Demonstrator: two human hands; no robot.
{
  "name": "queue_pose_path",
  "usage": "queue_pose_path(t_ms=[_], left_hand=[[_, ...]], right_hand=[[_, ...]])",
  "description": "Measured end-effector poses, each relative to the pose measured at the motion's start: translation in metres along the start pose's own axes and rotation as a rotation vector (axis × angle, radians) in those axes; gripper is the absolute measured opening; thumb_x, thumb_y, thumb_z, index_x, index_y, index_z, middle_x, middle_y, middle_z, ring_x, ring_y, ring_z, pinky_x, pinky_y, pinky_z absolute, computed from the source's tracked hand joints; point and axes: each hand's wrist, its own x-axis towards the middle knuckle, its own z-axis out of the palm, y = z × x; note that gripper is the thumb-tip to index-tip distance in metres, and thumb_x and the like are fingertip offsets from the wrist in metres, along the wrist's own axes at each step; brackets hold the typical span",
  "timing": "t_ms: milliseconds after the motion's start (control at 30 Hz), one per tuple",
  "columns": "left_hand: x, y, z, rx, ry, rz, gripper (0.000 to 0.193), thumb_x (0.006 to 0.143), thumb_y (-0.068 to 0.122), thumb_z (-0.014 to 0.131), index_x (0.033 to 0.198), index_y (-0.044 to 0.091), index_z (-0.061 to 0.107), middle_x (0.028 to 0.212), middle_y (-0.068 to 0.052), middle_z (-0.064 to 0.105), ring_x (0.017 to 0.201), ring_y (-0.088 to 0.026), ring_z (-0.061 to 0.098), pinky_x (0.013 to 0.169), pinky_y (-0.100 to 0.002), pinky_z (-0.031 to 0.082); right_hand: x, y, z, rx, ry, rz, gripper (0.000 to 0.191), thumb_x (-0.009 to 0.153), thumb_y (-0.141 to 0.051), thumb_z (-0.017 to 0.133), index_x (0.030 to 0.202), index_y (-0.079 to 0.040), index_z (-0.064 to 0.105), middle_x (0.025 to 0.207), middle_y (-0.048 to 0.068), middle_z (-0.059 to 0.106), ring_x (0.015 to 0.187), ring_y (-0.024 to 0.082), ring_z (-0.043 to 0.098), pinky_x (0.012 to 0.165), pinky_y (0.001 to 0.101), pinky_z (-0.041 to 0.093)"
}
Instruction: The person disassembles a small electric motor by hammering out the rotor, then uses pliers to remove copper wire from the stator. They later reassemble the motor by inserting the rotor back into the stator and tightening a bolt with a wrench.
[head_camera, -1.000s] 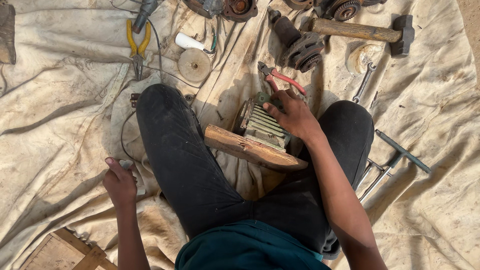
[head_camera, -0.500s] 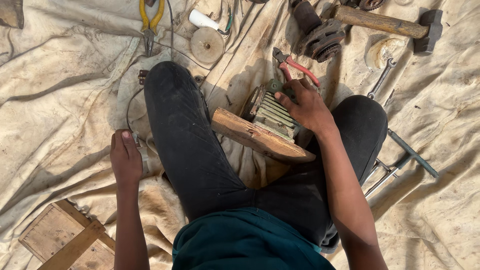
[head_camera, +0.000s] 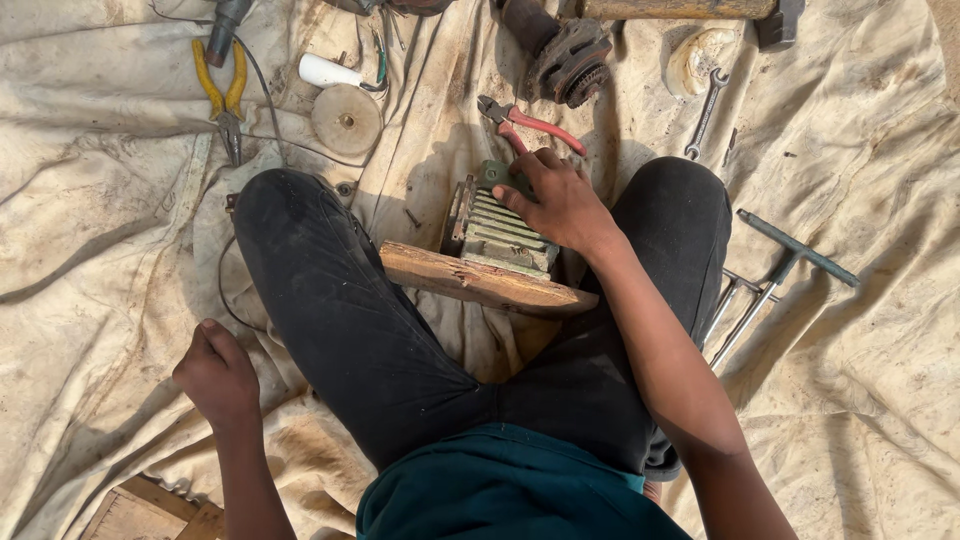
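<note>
A green ribbed metal block (head_camera: 502, 226) with grey fins sits in the middle of the scene, between the person's two knees. It rests on a brown wooden plank (head_camera: 478, 281) that lies across the gap between the legs. The right hand (head_camera: 553, 198) lies on top of the far end of the block. Its fingers are spread a little and press down on the metal, but they do not wrap around it.

Just past the block, touching the fingertips or very close to them, lie red-handled pliers (head_camera: 530, 125). Farther off is a dark round metal gear part (head_camera: 570, 62). To its right lie a small silver spanner (head_camera: 706, 112) and a pale round shell-like lump (head_camera: 697, 58). A big hammer with a wooden handle (head_camera: 680, 9) lies along the far edge.

On the right, beside the right knee, lies a long grey T-shaped metal tool (head_camera: 780, 265).

The left hand (head_camera: 215, 372) is on the near left, by the left leg. It is curled into a loose fist and rests on the dirty cream cloth sheet (head_camera: 90, 220) that covers the ground. I cannot tell if anything is inside it.

On the far left lie yellow-handled pliers (head_camera: 224, 90), a tan round disc (head_camera: 346, 119) and a white tube (head_camera: 332, 72). A thin black wire (head_camera: 262, 95) runs over the cloth there.
</note>
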Motion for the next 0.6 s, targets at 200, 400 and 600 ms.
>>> queue_pose_path(t_ms=[200, 400, 600], left_hand=[[0.032, 0.010, -0.005, 0.382, -0.164, 0.128, 0.042, 0.118, 0.036, 0.048, 0.106, 0.004, 0.072, 0.098, -0.015, 0.069, 0.082, -0.036, 0.067, 0.066, -0.049, 0.052], [0.051, 0.062, -0.020, 0.452, 0.144, 0.395, 0.030, 0.118, 0.025, 0.045, 0.126, 0.008, 0.068, 0.120, -0.010, 0.069, 0.104, -0.028, 0.070, 0.087, -0.044, 0.056], [0.054, 0.175, 0.003, -0.179, -0.015, 0.304, 0.016, 0.113, 0.018, 0.064, 0.111, 0.006, 0.074, 0.103, -0.006, 0.071, 0.084, -0.021, 0.068, 0.068, -0.036, 0.051]], right_hand=[[-0.003, 0.002, -0.007, 0.180, 0.026, 0.003, 0.049, 0.099, -0.048, 0.062, 0.123, -0.006, 0.065, 0.116, 0.016, 0.069, 0.107, 0.035, 0.070, 0.094, 0.0492, 0.052], [0.000, 0.025, -0.024, 0.626, 0.270, 0.134, 0.039, 0.101, -0.041, 0.061, 0.112, -0.005, 0.067, 0.098, 0.008, 0.077, 0.098, 0.022, 0.076, 0.081, 0.0360, 0.058], [0.001, 0.076, -0.039, 1.296, 0.768, 0.064, 0.026, 0.106, -0.034, 0.063, 0.097, -0.009, 0.067, 0.086, 0.004, 0.071, 0.082, 0.015, 0.070, 0.078, 0.0304, 0.055]])
